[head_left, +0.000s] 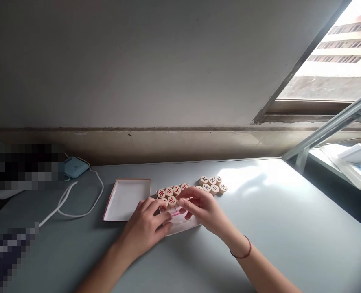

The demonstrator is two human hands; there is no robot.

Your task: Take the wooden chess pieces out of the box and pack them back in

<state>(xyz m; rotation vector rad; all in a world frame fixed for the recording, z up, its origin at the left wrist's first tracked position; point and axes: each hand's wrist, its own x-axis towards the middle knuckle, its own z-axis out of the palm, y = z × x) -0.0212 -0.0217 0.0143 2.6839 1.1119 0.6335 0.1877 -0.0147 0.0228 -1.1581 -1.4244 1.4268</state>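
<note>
An open white box (183,228) in front of me holds round wooden Chinese chess pieces (169,192) with red characters, set in rows at its far side. Pink-marked clear plastic (174,210) shows nearer me inside it. My left hand (148,221) reaches over the box's left side, fingers apart, fingertips by a piece in the second row. Over the box's right part is my right hand (200,205), thumb and forefinger brought together beside the second row; what they pinch is hidden. Black-lettered pieces (214,188) stand grouped on the table, just past my right hand.
To the left of the box lies a shallow white lid (130,199) with a reddish edge. A white cable (99,195) and a light-blue case (76,167) are farther left. A wall backs the table (278,228); a metal frame (329,126) and papers (360,158) are at right.
</note>
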